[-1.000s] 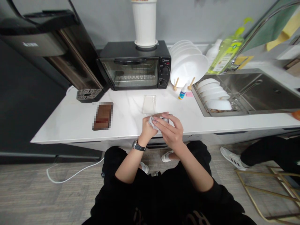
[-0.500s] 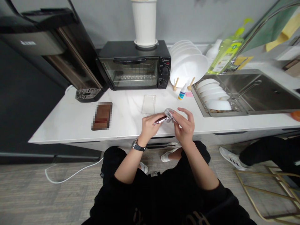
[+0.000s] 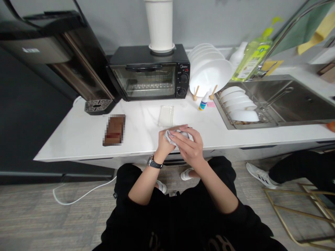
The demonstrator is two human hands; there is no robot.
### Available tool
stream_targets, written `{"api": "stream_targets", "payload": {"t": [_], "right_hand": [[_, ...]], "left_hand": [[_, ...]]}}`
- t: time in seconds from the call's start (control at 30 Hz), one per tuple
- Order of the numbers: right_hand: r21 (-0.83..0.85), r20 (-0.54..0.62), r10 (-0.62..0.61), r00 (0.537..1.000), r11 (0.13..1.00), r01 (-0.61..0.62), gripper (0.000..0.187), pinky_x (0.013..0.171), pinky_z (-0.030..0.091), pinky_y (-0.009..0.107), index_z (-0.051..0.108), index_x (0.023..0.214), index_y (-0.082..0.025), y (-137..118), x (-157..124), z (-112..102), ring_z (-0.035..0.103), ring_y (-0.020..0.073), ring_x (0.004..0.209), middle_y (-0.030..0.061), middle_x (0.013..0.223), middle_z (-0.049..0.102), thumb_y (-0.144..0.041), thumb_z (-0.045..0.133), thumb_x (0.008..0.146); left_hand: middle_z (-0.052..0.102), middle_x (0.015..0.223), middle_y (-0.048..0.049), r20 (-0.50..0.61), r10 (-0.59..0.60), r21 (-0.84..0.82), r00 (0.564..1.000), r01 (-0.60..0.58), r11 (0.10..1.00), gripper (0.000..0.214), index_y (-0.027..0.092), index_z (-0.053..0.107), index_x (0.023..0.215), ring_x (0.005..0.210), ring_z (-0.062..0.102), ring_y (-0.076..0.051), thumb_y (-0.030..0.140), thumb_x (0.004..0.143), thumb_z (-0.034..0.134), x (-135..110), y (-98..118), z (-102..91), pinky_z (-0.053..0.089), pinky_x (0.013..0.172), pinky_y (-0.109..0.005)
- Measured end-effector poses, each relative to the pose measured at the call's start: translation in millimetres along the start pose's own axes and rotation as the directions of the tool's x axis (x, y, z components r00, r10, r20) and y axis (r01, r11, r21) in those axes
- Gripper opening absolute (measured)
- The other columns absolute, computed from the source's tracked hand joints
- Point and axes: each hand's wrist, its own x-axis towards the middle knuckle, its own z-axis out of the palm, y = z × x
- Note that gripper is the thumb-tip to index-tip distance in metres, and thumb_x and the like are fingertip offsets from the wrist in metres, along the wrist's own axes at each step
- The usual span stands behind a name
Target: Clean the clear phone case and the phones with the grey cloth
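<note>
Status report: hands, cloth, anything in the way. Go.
Right hand on grey cloth, left hand underneath, its grip hidden. Cloth crumpled, partly covered by fingers. Clear case on the counter just beyond; nothing visibly blocking.

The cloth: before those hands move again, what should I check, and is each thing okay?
1. Cloth under the right hand's fingers: ok.
2. Left hand close beneath, steadying: ok, as far as shows.
3. Whatever is under the cloth, seen clearly: cannot tell, it's covered.
4. A hand free: not ok, both are busy at the cloth.
5. Case lying on the counter: ok.
6. Bottle standing, not tipped over: ok.
</note>
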Motion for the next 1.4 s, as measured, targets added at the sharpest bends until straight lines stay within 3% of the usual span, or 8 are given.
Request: {"api": "stream_targets", "payload": {"t": [0.23,0.4,0.57,0.83,1.03,1.13,1.3,1.4], "right_hand": [[0.001,-0.050,0.095,0.994,0.995,-0.096,0.059,0.105,0.061,0.055,0.063,0.150,-0.034,28.0,-9.0,-13.8,0.066,0.0298,0.135,0.0040,0.129,0.081,-0.005,0.062,0.098],[-0.007,-0.094,0.167,0.981,0.986,-0.169,0.053,0.103,0.062,0.058,0.069,0.143,-0.032,48.1,-15.0,-19.8,0.067,0.0308,0.132,0.0055,0.127,0.082,-0.006,0.060,0.099],[-0.028,-0.114,0.220,0.969,0.974,-0.225,0.045,0.097,0.065,0.056,0.072,0.139,-0.030,46.2,-17.0,-14.9,0.072,0.0303,0.123,0.0059,0.119,0.084,-0.010,0.058,0.100],[-0.045,-0.085,0.074,0.994,0.996,-0.078,0.050,0.097,0.066,0.050,0.067,0.145,-0.030,22.5,-6.2,-9.0,0.072,0.0278,0.124,0.0050,0.126,0.082,-0.008,0.058,0.101],[-0.010,0.031,0.020,0.999,1.000,-0.020,0.056,0.104,0.063,0.046,0.064,0.149,-0.034,4.9,-0.7,-0.8,0.070,0.0265,0.129,0.0019,0.130,0.081,-0.008,0.064,0.099],[-0.004,0.011,-0.001,1.000,1.000,0.001,0.056,0.102,0.063,0.048,0.064,0.149,-0.033,9.1,-2.2,-1.8,0.070,0.0279,0.129,0.0021,0.128,0.081,-0.010,0.065,0.099],[-0.057,-0.014,0.071,0.997,0.996,-0.071,0.049,0.100,0.063,0.053,0.069,0.143,-0.035,28.7,-7.0,-14.3,0.068,0.0303,0.131,0.0020,0.126,0.082,-0.013,0.061,0.100],[-0.068,-0.043,0.128,0.991,0.989,-0.131,0.046,0.102,0.062,0.057,0.072,0.138,-0.034,41.8,-10.0,-22.1,0.068,0.0314,0.131,0.0024,0.124,0.083,-0.012,0.060,0.099]], "left_hand": [[0.085,0.090,-0.0078,-0.070,0.201,0.216,0.977,-0.181,0.959,0.017,0.017,0.083,0.095,0.079,0.081,-0.020,0.021,0.098,0.067,8.1,0.1,-1.6,0.065,0.079,-0.029],[0.085,0.110,-0.0069,-0.080,0.186,0.213,0.979,-0.165,0.963,0.021,0.023,0.082,0.117,0.096,0.083,-0.021,0.028,0.101,0.070,9.4,9.1,-1.4,0.065,0.089,-0.029],[0.085,0.113,-0.0064,-0.080,0.175,0.195,0.981,-0.157,0.968,0.023,0.024,0.082,0.120,0.099,0.083,-0.020,0.028,0.102,0.070,8.9,12.4,-1.1,0.065,0.091,-0.030],[0.084,0.085,-0.0061,-0.089,0.276,0.292,0.957,-0.240,0.926,0.018,0.017,0.082,0.093,0.074,0.080,-0.017,0.020,0.100,0.065,7.9,-0.3,-0.9,0.064,0.073,-0.025],[0.081,0.126,-0.0118,0.000,0.081,0.105,0.997,-0.081,0.991,0.033,0.016,0.077,0.129,0.115,0.080,-0.023,0.019,0.100,0.061,1.7,0.2,-0.2,0.065,0.103,-0.036],[0.083,0.119,-0.0106,-0.014,0.139,0.155,0.990,-0.135,0.979,0.031,0.017,0.078,0.125,0.107,0.082,-0.023,0.019,0.099,0.061,2.6,-1.7,-0.1,0.067,0.096,-0.035],[0.084,0.088,-0.0067,-0.058,0.250,0.298,0.967,-0.222,0.928,0.019,0.017,0.081,0.092,0.077,0.080,-0.018,0.017,0.097,0.062,8.2,-2.5,-1.0,0.062,0.073,-0.026],[0.085,0.093,-0.0053,-0.049,0.219,0.291,0.975,-0.196,0.937,0.015,0.020,0.082,0.100,0.082,0.081,-0.017,0.022,0.100,0.067,9.7,3.1,-1.4,0.061,0.077,-0.025]]}}
